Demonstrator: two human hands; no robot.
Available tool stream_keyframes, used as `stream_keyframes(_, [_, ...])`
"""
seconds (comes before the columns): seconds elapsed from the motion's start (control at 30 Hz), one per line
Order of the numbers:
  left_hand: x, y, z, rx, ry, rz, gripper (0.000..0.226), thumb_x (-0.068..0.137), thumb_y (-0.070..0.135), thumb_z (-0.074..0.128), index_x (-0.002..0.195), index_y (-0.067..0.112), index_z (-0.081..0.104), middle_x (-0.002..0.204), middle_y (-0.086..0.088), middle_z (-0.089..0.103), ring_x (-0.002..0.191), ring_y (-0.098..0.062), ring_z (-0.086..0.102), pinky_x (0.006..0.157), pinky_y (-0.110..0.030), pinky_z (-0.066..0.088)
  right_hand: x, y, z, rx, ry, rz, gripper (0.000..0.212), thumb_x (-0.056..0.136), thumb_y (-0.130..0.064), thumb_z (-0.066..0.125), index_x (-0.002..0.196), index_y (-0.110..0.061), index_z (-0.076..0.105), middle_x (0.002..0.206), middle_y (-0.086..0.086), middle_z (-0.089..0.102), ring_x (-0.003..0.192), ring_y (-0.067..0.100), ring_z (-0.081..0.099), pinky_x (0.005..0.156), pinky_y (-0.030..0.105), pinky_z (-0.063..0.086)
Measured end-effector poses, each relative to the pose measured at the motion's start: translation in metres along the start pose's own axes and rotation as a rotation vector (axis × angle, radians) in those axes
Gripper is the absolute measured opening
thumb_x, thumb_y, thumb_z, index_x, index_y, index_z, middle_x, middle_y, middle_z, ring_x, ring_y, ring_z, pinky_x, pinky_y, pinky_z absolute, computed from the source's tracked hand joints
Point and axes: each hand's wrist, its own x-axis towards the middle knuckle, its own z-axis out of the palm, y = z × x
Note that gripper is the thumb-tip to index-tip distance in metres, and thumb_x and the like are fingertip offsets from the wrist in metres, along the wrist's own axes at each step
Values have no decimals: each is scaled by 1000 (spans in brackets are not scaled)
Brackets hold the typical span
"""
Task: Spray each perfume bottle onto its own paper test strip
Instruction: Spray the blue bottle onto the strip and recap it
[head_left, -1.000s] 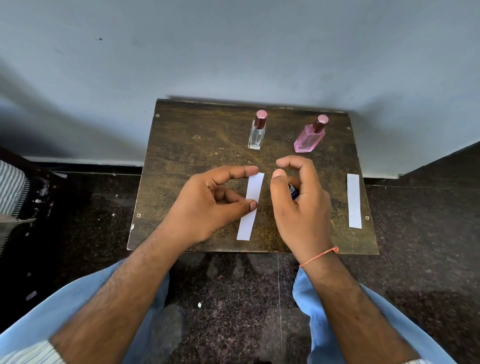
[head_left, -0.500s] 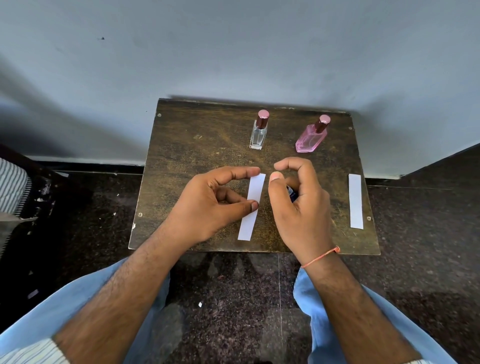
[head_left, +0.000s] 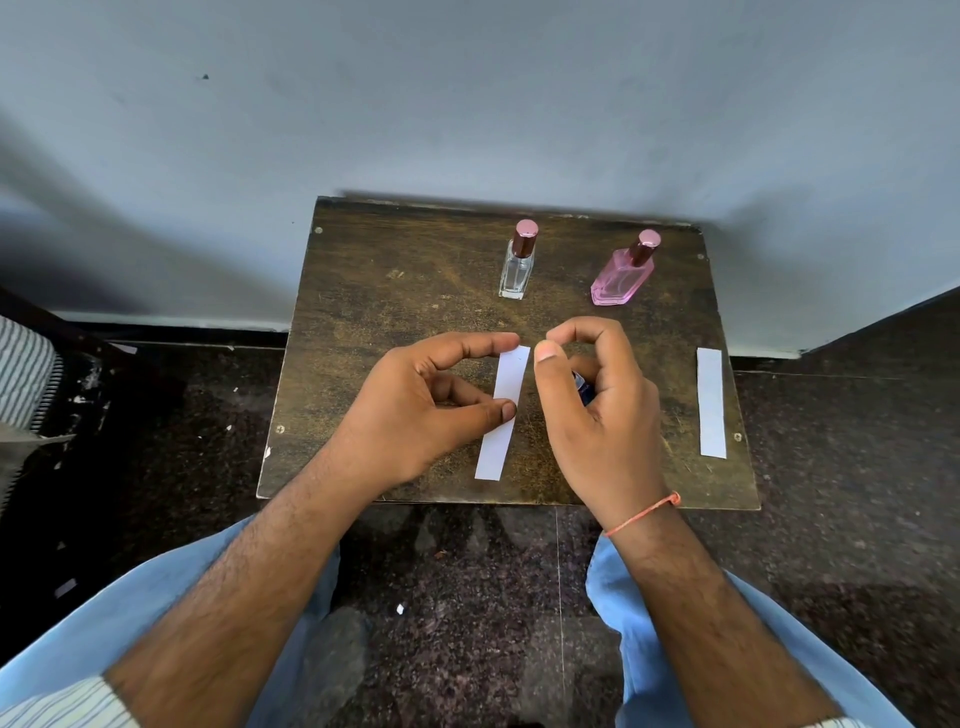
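A white paper strip (head_left: 503, 415) lies on the small wooden table (head_left: 374, 322). My left hand (head_left: 431, 405) rests on it, with the index fingertip at the strip's top edge and the thumb tip at its middle. Just to the right, my right hand (head_left: 597, 410) grips a small dark blue bottle (head_left: 582, 385), mostly hidden by the fingers, with the index finger curled over its top. A clear bottle (head_left: 517, 270) and a pink bottle (head_left: 623, 275), both with rose caps on, stand at the back. A second strip (head_left: 711, 402) lies at the table's right edge.
The table stands against a pale blue wall (head_left: 467, 104), with dark speckled floor (head_left: 467, 582) in front of it and my blue-trousered knees below. Striped fabric on a dark object (head_left: 26, 374) sits at the far left.
My right thumb has edged slightly left toward the strip. Both hands otherwise stay where they were.
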Motion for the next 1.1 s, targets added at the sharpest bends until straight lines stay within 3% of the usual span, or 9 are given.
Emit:
stream_keyframes(0.2, [0, 0, 1, -13, -7, -6, 56, 86, 11, 89, 133, 37, 73, 80, -7, 83, 70, -13, 70, 65, -26, 50, -1, -2, 1, 12, -8, 24, 19, 101, -41, 59, 107, -24, 65, 60, 0, 49, 52, 8, 47, 51, 17, 32])
stream_keyframes(0.27, [0, 0, 0, -17, -7, -5, 55, 86, 11, 89, 132, 38, 73, 79, -6, 83, 71, -20, 70, 69, -32, 50, 0, -4, 0, 55, -31, 48, 25, 102, -48, 62, 103, -24, 66, 70, 4, 56, 56, 6, 50, 53, 18, 37])
stream_keyframes(0.37, [1, -1, -3, -29, 12, 8, 56, 85, 13, 89, 133, 37, 73, 80, -7, 83, 73, -36, 73, 72, -43, 50, 4, 0, 0, 158, -107, 184, 25, 97, -44, 79, 97, -21, 71, 83, -8, 68, 71, -1, 60, 67, 12, 45])
stream_keyframes(0.5, [5, -1, -12, -98, 101, 16, 58, 83, 11, 90, 133, 34, 73, 94, -7, 85, 80, -36, 68, 76, -61, 53, 6, 10, 3, 195, -230, 280, 10, 94, -30, 85, 88, -25, 79, 76, -12, 71, 72, 1, 61, 69, 17, 48])
stream_keyframes(0.57, [6, 2, -14, -109, 176, 19, 57, 83, 3, 89, 130, 32, 75, 112, 2, 84, 83, -31, 72, 91, -72, 56, 5, 11, 2, 224, -283, 325, 7, 96, -29, 83, 90, -25, 83, 65, -18, 68, 61, -3, 57, 60, 13, 44])
stream_keyframes(0.67, [7, 3, -14, -127, 241, 9, 57, 83, -1, 88, 128, 31, 75, 114, 6, 83, 84, -25, 76, 99, -64, 58, 3, 9, 3, 272, -342, 383, 12, 99, -28, 80, 97, -17, 84, 48, -25, 55, 47, -4, 53, 49, 7, 36])
stream_keyframes(0.8, [7, 1, -12, -127, 229, 20, 59, 82, -3, 87, 133, 23, 73, 127, 13, 79, 81, -13, 79, 96, -43, 66, 4, 5, 5, 316, -366, 408, 9, 99, -21, 79, 93, -16, 82, 47, -24, 55, 46, -5, 53, 48, 6, 36])
stream_keyframes(0.97, [5, -1, -16, -102, 218, 24, 61, 83, 4, 89, 134, 33, 73, 116, 4, 82, 85, -28, 75, 100, -66, 59, 8, 0, 8, 323, -375, 404, 12, 100, -14, 78, 99, -3, 82, 46, -24, 55, 48, -4, 55, 48, 7, 38])
stream_keyframes(1.1, [4, 2, -24, -112, 219, 76, 68, 92, 4, 81, 151, 27, 57, 135, 5, 75, 84, -10, 76, 90, -34, 65, 13, -2, 16, 334, -351, 421, 11, 100, -14, 78, 97, -4, 82, 45, -23, 53, 45, -3, 52, 46, 7, 36])
